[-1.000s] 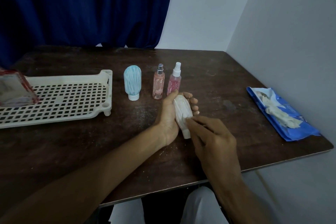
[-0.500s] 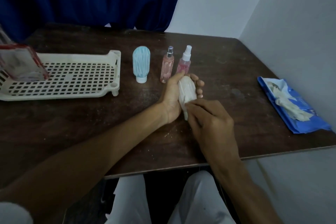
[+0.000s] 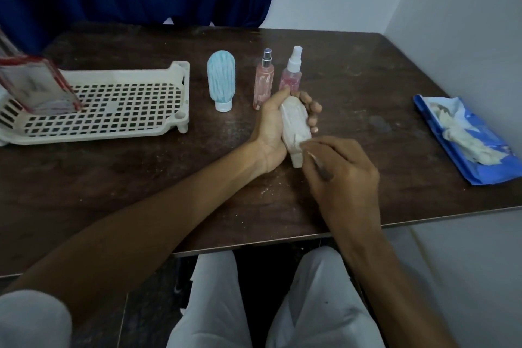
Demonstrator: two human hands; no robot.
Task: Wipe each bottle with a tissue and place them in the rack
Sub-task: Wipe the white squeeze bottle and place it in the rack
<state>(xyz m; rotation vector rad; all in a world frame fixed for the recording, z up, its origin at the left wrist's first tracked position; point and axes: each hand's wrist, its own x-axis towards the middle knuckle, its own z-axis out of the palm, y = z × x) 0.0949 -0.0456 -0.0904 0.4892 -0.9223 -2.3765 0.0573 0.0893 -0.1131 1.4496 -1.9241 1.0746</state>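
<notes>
My left hand (image 3: 271, 124) grips a white squeeze bottle (image 3: 293, 124) above the middle of the table, cap toward me. My right hand (image 3: 341, 175) pinches a tissue (image 3: 308, 151) against the bottle's lower end. Behind them stand a light blue squeeze bottle (image 3: 221, 79), a pink spray bottle with a silver top (image 3: 264, 82) and a pink spray bottle with a white top (image 3: 292, 70). The cream plastic rack (image 3: 113, 102) lies at the left with no bottle in it.
A red-edged clear box (image 3: 34, 85) leans in the rack's left end. A blue tissue pack (image 3: 463, 138) lies near the table's right edge, next to the white wall. A dark blue curtain hangs behind the brown table (image 3: 113, 178).
The view has tilted down, so everything sits higher in frame. My right hand with the tissue has shifted slightly along the lower end of the white bottle.
</notes>
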